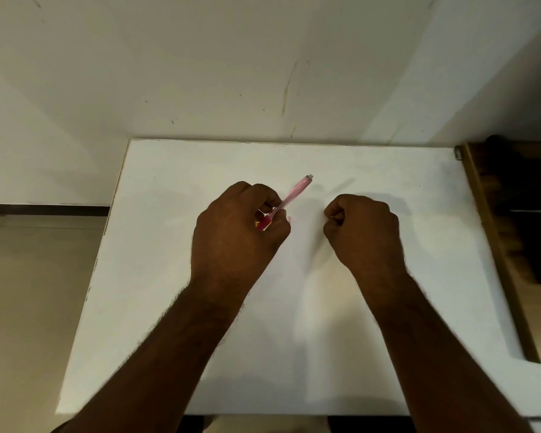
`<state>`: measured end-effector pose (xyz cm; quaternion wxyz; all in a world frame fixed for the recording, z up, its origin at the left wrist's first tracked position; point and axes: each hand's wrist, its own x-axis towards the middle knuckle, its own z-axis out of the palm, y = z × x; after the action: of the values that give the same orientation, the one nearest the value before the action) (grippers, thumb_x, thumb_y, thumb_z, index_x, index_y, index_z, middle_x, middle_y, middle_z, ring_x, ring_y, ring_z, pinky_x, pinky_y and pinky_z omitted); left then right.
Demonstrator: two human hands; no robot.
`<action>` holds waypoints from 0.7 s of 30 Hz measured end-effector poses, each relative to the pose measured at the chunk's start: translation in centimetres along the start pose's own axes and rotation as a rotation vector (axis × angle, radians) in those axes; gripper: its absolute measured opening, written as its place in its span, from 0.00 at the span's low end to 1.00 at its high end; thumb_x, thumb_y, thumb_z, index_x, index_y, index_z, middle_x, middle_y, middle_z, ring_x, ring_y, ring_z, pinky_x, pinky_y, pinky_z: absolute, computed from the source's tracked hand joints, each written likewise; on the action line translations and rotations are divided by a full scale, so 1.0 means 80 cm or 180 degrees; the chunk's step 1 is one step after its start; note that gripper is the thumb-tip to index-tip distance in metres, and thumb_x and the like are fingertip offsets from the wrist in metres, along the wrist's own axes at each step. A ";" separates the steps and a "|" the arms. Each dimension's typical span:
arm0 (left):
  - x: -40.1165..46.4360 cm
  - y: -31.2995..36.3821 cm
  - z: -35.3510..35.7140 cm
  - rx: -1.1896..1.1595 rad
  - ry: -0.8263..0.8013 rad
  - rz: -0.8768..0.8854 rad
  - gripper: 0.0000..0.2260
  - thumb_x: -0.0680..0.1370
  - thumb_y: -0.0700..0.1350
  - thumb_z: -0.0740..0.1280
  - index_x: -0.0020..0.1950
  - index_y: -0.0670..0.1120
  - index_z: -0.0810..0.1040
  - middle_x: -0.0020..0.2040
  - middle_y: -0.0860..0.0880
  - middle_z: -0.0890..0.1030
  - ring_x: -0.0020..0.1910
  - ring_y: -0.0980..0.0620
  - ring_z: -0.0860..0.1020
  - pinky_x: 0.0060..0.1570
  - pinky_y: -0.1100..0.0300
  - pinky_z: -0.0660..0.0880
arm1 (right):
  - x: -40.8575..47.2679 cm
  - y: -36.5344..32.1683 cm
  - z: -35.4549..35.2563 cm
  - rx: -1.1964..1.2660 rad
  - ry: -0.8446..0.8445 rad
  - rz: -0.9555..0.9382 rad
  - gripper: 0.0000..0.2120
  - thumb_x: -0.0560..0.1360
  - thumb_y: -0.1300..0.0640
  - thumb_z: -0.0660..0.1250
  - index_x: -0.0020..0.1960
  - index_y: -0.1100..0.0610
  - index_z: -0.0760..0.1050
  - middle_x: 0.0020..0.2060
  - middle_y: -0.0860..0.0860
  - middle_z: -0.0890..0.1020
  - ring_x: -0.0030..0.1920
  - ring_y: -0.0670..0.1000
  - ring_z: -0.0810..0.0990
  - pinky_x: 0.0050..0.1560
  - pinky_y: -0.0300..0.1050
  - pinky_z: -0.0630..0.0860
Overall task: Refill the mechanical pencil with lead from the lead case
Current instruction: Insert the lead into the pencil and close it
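Both forearms come in from the near edge of the white tabletop (294,339), so that's the closest stuff to the camera, and everything that matters is up past the wrists.

Only the head view to go on. My left hand (235,232) is wrapped around the lower end of the slim translucent pink plastic mechanical pencil (289,200), fingers curled tight on it. There's a bit of red and yellow peeking out under my thumb, and a pink sliver just right of my knuckles. Could be the lead case, could be part of the pencil grip, honestly can't tell from here.

The pencil's long axis runs diagonally, from my left fist up toward the far right, and the pale cap end (310,176) sticks out well clear of my fingers, above the table.

My right hand (363,232) is balled up with thumb and fingertips pinched together on its left side. Might be pinching a lead or the little cap, but whatever it is, it's too small to see, so no idea if it's actually got anything.

So the key bit: the open end of the pencil sits up and to the left of my right pinch, hands apart with a gap between. My guess is the right hand needs to travel far-left to line up with that end.
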<state>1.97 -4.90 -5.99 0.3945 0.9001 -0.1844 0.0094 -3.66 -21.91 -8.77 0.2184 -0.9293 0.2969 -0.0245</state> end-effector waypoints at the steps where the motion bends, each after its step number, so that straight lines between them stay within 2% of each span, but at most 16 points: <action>1: 0.001 -0.001 0.000 -0.0002 0.0006 -0.0011 0.03 0.72 0.49 0.71 0.44 0.53 0.81 0.41 0.55 0.82 0.38 0.57 0.81 0.41 0.53 0.80 | 0.001 0.000 0.001 0.0022 -0.0009 0.0019 0.06 0.74 0.59 0.70 0.49 0.53 0.84 0.44 0.51 0.87 0.47 0.56 0.84 0.46 0.42 0.72; 4: 0.002 -0.001 0.000 -0.0026 0.0024 -0.0068 0.03 0.72 0.49 0.73 0.44 0.53 0.81 0.41 0.56 0.82 0.38 0.57 0.81 0.41 0.53 0.80 | 0.002 0.002 0.002 0.0083 -0.0032 0.0043 0.05 0.74 0.58 0.71 0.48 0.52 0.84 0.43 0.49 0.86 0.47 0.54 0.84 0.47 0.42 0.73; 6: 0.002 -0.001 0.001 -0.0007 0.0017 -0.0084 0.04 0.72 0.49 0.74 0.44 0.53 0.81 0.41 0.56 0.82 0.38 0.57 0.81 0.41 0.54 0.79 | 0.005 0.000 0.000 0.0466 -0.0032 0.0151 0.04 0.73 0.58 0.72 0.46 0.50 0.83 0.41 0.47 0.86 0.45 0.51 0.84 0.46 0.41 0.74; 7: 0.002 -0.001 0.001 0.0001 0.0014 -0.0086 0.04 0.72 0.49 0.74 0.44 0.53 0.81 0.41 0.56 0.82 0.38 0.57 0.81 0.41 0.54 0.79 | 0.007 -0.001 -0.002 0.0951 -0.0027 0.0234 0.05 0.72 0.59 0.73 0.45 0.50 0.84 0.39 0.46 0.86 0.43 0.50 0.84 0.46 0.42 0.76; 10: 0.002 -0.002 0.003 0.0021 0.0001 -0.0086 0.04 0.72 0.49 0.74 0.44 0.54 0.81 0.41 0.56 0.82 0.38 0.57 0.81 0.41 0.54 0.79 | 0.009 -0.010 -0.019 0.3293 -0.0171 0.0486 0.08 0.73 0.65 0.74 0.44 0.53 0.85 0.39 0.50 0.87 0.41 0.50 0.85 0.46 0.45 0.82; 12: 0.002 -0.003 0.005 0.0062 -0.0038 -0.0086 0.03 0.72 0.49 0.73 0.44 0.54 0.81 0.41 0.56 0.82 0.39 0.57 0.81 0.41 0.54 0.79 | 0.009 -0.014 -0.029 0.4245 -0.0400 0.0511 0.07 0.75 0.66 0.74 0.46 0.55 0.86 0.40 0.52 0.87 0.41 0.51 0.86 0.45 0.42 0.82; 15: 0.002 -0.004 0.006 0.0130 -0.0094 -0.0062 0.03 0.72 0.50 0.73 0.44 0.54 0.81 0.41 0.55 0.82 0.39 0.56 0.81 0.41 0.53 0.79 | 0.007 -0.019 -0.034 0.4543 -0.0533 0.0492 0.06 0.76 0.66 0.73 0.47 0.56 0.86 0.41 0.54 0.88 0.42 0.52 0.87 0.46 0.42 0.82; 21: 0.002 -0.003 0.005 0.0205 -0.0137 -0.0028 0.04 0.72 0.50 0.72 0.46 0.53 0.82 0.41 0.54 0.82 0.39 0.54 0.81 0.41 0.52 0.80 | 0.006 -0.020 -0.032 0.4165 -0.0514 0.0246 0.05 0.77 0.66 0.71 0.49 0.58 0.85 0.42 0.54 0.88 0.43 0.53 0.87 0.47 0.44 0.82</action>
<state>2.11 -5.08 -6.44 0.3613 0.9132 -0.1886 -0.0057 -2.86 -22.02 -5.82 0.7604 -0.5923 0.2365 -0.1223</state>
